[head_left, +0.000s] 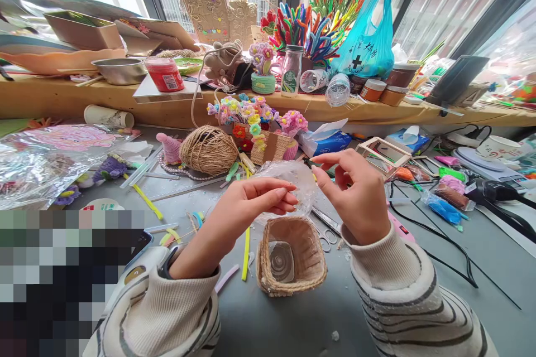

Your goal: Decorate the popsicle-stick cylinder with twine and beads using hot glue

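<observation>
My left hand (257,199) is above the back rim of a small square twine-trimmed basket (316,284). Its thumb presses against the fingers; anything between them is too small to make out. To the right, my right hand (355,192) is raised with thumb and index fingertip close together in a pinch. A tiny dark bit shows at those tips, of unclear kind. The basket stands on the grey table, its opening facing up, with a round ringed pattern on its inside bottom. Behind both hands sits a crumpled clear plastic bag (304,178). Scissors (329,239) lie partly under my right hand.
A ball of twine (209,150) and crocheted flowers (251,114) stand behind. Yellow pipe cleaners (245,254) lie left of the basket. Black cables (452,245) run along the right side. A wooden ledge (167,114) carries jars, a blue bag (368,39) and colourful pipe cleaners.
</observation>
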{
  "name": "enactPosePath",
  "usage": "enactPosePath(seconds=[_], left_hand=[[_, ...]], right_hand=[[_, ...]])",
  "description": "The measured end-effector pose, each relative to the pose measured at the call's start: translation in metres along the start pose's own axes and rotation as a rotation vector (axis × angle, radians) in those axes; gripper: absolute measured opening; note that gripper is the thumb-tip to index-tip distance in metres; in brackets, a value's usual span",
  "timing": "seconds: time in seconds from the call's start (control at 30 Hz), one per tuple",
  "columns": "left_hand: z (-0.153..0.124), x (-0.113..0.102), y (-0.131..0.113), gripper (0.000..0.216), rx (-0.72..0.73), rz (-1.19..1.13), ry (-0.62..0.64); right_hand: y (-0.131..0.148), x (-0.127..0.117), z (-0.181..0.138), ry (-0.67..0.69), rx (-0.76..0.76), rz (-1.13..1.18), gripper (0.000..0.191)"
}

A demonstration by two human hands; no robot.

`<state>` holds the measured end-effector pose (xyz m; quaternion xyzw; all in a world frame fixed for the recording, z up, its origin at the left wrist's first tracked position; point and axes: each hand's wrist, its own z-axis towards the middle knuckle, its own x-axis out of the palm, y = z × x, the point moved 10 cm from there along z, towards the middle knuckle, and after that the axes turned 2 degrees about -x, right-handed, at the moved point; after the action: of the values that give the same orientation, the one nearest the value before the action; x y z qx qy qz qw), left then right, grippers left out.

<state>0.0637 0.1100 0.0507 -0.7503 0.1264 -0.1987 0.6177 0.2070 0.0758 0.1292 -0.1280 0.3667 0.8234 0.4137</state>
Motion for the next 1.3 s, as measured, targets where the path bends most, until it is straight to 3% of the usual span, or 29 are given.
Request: enactPosePath(seconds=[0.17,0.37,0.6,1.3], left_hand=[[0.0,0.001,0.0,0.01,0.001,-0.031,0.007],[-0.002,0.001,-0.002,0.009,0.019,-0.057,0.01],[-0.002,0.003,-0.001,0.01,0.021,-0.067,0.039],[-0.002,0.005,-0.001,0.01,0.028,-0.06,0.062]], right_hand=[[0.03,-0.018,-0.002,-0.089,-0.247,-0.142,0.01],[0.065,-0.007,-0.017,0.016,-0.526,-0.138,0.012],[0.069,0.003,-0.022,0.04,-0.582,-0.185,0.015],[0.075,0.001,-0.024,-0.018,-0.633,-0.206,0.01]])
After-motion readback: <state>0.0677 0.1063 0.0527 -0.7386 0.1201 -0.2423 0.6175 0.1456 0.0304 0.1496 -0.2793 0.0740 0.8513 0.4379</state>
